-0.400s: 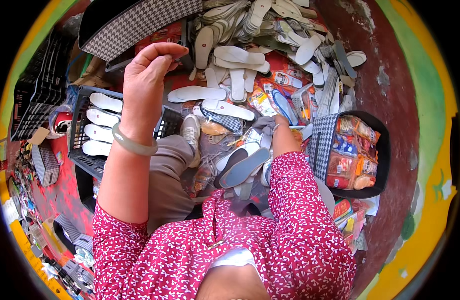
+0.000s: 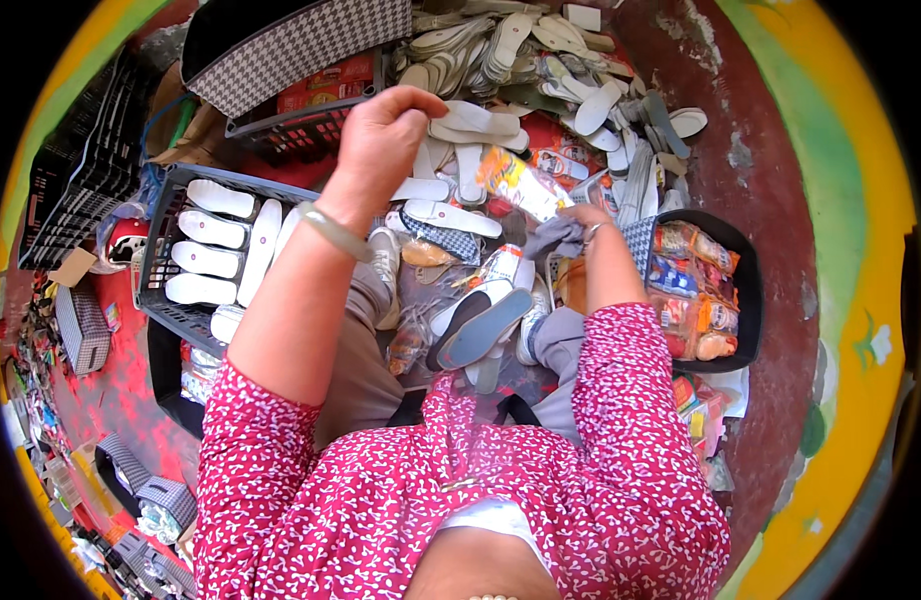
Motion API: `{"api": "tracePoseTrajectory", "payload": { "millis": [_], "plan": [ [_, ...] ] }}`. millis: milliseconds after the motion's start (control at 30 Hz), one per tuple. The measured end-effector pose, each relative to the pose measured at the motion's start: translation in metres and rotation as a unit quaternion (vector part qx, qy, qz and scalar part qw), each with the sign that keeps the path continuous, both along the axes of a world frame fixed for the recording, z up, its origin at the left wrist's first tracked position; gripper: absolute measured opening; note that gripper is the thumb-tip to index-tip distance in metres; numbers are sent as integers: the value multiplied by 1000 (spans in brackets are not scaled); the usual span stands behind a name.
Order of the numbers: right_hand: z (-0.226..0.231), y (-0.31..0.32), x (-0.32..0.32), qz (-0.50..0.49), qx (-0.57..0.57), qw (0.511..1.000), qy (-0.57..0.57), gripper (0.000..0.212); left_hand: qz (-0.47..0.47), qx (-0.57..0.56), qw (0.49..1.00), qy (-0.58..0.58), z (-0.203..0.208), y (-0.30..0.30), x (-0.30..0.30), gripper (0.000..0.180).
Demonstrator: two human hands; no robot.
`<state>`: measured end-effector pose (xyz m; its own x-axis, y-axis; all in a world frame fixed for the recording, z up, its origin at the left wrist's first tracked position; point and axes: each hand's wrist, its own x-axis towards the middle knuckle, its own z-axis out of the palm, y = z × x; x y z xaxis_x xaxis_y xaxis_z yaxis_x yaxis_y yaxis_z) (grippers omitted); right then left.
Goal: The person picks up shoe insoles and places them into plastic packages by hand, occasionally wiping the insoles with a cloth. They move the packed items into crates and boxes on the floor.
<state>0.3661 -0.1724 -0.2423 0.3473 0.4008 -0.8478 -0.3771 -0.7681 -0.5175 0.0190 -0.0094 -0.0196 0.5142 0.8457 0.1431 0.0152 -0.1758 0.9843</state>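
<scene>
Printed packet [image 2: 519,183] held up over the litter by the right hand [image 2: 585,222], its corner pinched in the grip. Left hand [image 2: 389,135] raised, fingers curled; can't tell if anything is gripped. Dark red floor [image 2: 726,150], scuffed, edged by a green-and-yellow painted band [image 2: 826,130]. Insole pile [image 2: 481,50] heaped at the far side, grey crate [image 2: 176,326] of insoles set left, packet-filled box [image 2: 747,290] right.

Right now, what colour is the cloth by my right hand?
The cloth is grey; head view shows it.
</scene>
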Motion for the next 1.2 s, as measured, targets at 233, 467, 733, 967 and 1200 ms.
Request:
{"api": "tracePoseTrajectory", "payload": {
  "millis": [233,467,733,967,1200],
  "plan": [
    [195,-8,-49,-49,289,956,13,19,-49,-208,975,-68,9,-35,17,25],
    [253,-27,-186,-111,365,918,109,22,-188,-283,854,-393,30,-62,16,57],
    [267,-26,-184,-72,415,906,53,29,-189,-377,763,-491,24,-26,-7,48],
    [311,-22,-238,-4,664,708,-239,48,-253,-445,715,-475,13,-25,-4,49],
    [255,-2,-257,375,397,490,-679,53,-276,-492,707,-426,10,-42,7,40]
  ]
}}
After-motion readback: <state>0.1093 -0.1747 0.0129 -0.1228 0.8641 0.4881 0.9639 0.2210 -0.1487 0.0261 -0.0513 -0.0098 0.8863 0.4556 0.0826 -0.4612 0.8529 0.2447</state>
